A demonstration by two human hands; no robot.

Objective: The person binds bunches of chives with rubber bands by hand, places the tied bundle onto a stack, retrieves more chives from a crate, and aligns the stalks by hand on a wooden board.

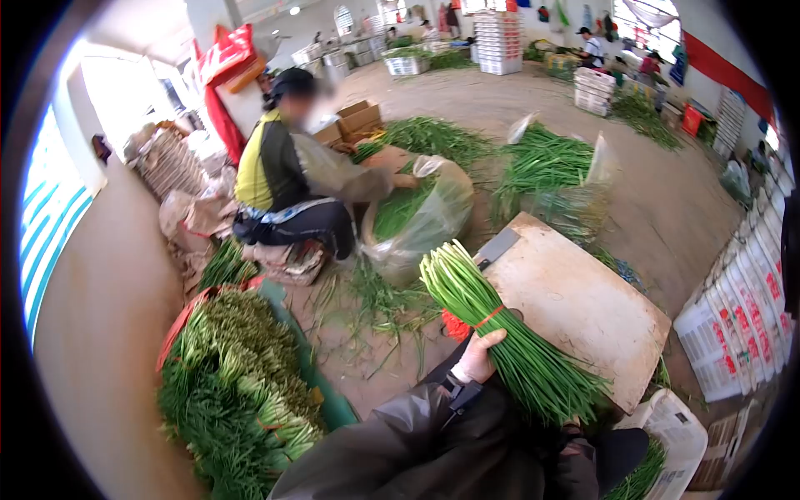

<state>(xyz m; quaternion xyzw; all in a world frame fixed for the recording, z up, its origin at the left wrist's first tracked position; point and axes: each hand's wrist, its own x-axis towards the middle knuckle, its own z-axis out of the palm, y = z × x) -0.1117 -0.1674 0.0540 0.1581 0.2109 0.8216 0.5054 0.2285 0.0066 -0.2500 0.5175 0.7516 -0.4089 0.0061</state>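
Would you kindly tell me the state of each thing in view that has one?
Green bundle: banded, held in the left hand.
Orange band: around the bundle.
Cleaver: lying on the board.
Clear bag beside the co-worker: open, greens inside.
White crates at right: stacked.

Red bag (227, 57) hung on pillar (210, 13), far left; cardboard box (360, 121) sat beyond seated co-worker (279, 171); white crates (732, 321) stood stacked, right.

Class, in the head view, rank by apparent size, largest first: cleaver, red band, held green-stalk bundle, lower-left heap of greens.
1. Heap of greens
2. Green-stalk bundle
3. Cleaver
4. Red band
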